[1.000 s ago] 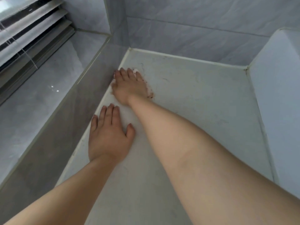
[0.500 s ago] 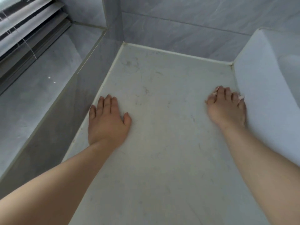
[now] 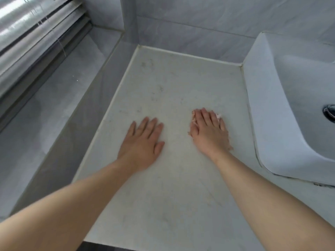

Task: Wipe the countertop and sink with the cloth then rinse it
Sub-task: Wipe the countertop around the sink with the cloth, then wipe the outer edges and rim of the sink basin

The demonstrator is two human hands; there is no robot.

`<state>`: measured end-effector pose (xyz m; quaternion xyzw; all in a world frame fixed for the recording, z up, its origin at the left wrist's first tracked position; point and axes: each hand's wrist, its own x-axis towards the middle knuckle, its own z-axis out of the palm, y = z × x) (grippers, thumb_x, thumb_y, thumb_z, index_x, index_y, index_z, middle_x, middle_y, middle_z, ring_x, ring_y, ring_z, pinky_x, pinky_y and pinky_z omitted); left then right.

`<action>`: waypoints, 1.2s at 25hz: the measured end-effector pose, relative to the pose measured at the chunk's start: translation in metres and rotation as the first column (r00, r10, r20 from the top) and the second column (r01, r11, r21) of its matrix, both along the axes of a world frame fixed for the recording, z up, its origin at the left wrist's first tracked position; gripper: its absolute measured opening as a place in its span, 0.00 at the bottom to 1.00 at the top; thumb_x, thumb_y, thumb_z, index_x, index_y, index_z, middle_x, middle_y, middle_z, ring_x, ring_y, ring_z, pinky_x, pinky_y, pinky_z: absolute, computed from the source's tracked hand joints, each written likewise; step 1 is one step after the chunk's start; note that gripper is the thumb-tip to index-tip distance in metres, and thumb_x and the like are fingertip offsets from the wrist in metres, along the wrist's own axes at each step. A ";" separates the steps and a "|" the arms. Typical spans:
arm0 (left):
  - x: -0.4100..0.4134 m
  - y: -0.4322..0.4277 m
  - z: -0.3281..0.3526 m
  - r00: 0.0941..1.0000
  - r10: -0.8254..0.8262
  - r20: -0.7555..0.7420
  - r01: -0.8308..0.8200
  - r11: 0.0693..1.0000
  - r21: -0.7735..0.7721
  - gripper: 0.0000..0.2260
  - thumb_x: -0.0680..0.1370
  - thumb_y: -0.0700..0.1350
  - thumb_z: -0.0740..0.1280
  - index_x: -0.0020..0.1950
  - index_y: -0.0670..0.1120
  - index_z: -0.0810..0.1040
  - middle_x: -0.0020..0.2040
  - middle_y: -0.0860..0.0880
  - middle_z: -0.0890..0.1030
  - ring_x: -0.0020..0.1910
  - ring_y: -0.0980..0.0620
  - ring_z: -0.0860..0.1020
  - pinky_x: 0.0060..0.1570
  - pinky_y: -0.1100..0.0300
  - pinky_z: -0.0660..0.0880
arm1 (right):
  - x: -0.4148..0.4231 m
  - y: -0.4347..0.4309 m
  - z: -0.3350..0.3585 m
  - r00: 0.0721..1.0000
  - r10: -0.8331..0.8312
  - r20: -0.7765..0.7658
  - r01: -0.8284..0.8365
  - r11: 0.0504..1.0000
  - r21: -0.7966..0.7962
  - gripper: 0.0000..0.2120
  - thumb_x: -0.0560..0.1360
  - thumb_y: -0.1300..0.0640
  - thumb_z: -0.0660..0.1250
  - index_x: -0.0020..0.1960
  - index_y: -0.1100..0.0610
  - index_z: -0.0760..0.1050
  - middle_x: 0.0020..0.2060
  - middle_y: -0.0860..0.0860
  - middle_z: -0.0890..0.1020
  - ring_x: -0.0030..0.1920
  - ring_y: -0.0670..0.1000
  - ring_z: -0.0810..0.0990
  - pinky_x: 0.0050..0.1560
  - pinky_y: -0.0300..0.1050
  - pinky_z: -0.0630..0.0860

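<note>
Cloth (image 3: 218, 116) lies under my flat right hand (image 3: 208, 132) on the desk (image 3: 172, 196), near the sink (image 3: 268, 109); my left hand (image 3: 143, 140) rests flat, empty. I should press evenly, overlapping strokes

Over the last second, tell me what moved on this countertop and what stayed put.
The right hand, pressing the cloth flat, swept from the left edge of the countertop across to the sink, then back toward the middle, now apart from it. Nothing was picked up or let go. The left hand stayed flat near the left edge.
</note>
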<state>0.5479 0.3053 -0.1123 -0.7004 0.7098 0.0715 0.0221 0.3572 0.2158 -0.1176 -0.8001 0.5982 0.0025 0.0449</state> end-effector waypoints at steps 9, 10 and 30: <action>-0.028 0.054 -0.001 0.938 -0.109 -0.329 0.078 0.991 -0.108 0.32 0.72 0.55 0.40 0.71 0.48 0.68 0.73 0.50 0.65 0.74 0.48 0.58 0.70 0.54 0.48 | -0.003 0.124 -0.010 0.859 0.459 0.227 -0.379 0.868 -0.319 0.18 0.74 0.55 0.56 0.56 0.56 0.81 0.56 0.51 0.82 0.58 0.52 0.80 0.64 0.47 0.64; -0.031 0.060 0.001 0.913 -0.114 -0.391 0.069 0.989 -0.127 0.31 0.72 0.54 0.42 0.66 0.48 0.74 0.69 0.49 0.71 0.72 0.47 0.63 0.69 0.52 0.53 | -0.007 0.126 -0.010 0.839 0.461 0.289 -0.359 0.868 -0.344 0.16 0.75 0.56 0.56 0.53 0.57 0.82 0.53 0.52 0.84 0.56 0.52 0.81 0.62 0.46 0.66; -0.154 0.003 0.137 0.090 0.298 -0.950 -0.256 0.929 0.267 0.05 0.79 0.42 0.63 0.44 0.48 0.77 0.39 0.47 0.77 0.34 0.50 0.76 0.30 0.63 0.73 | -0.125 0.054 0.148 0.140 -0.690 0.710 -0.343 0.639 0.688 0.10 0.78 0.62 0.61 0.56 0.64 0.76 0.49 0.62 0.82 0.47 0.58 0.82 0.49 0.51 0.78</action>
